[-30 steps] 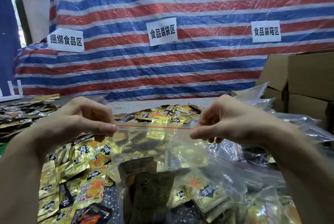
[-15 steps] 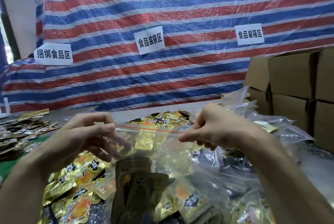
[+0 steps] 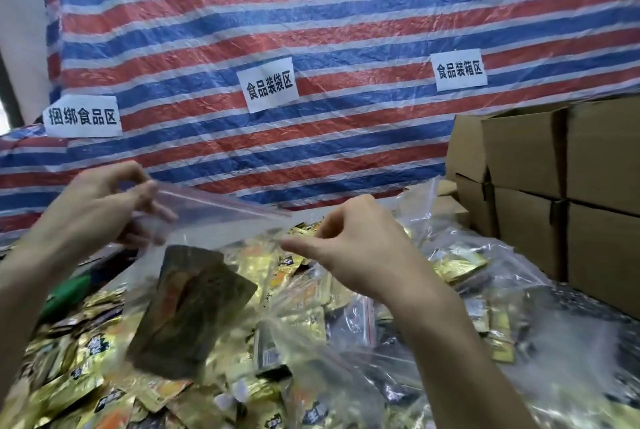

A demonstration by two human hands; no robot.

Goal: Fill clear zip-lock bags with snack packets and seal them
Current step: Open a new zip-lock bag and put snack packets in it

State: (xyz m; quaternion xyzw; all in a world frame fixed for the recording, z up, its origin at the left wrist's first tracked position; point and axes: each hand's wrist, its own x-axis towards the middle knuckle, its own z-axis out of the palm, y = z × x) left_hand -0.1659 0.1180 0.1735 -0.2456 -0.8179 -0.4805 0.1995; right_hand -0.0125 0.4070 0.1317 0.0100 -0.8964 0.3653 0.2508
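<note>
Left hand at near left, raised over the table, thumb and curled fingers pinching the left end of a clear zip-lock bag along its red-lined top; fingertips blurred. Right hand at centre, thumb and forefinger pinching the right end of the same top edge, other fingers curled. Bag stretched between both hands, left end higher, held above the table with a dark snack packet slanted inside. Zip pressed closed or not: cannot tell.

Below and nearest, a thick spread of loose gold packets from near left to centre, hiding most of the surface. Green object at the left edge beside the left forearm, kind unclear. To the right, behind the right forearm, a heap of filled clear bags, crinkled and shiny. Farther right, stacked brown cardboard boxes on the dark grey tabletop.

At the back, a red, white and blue striped tarp as a wall, bearing three white paper signs with black Chinese characters.
</note>
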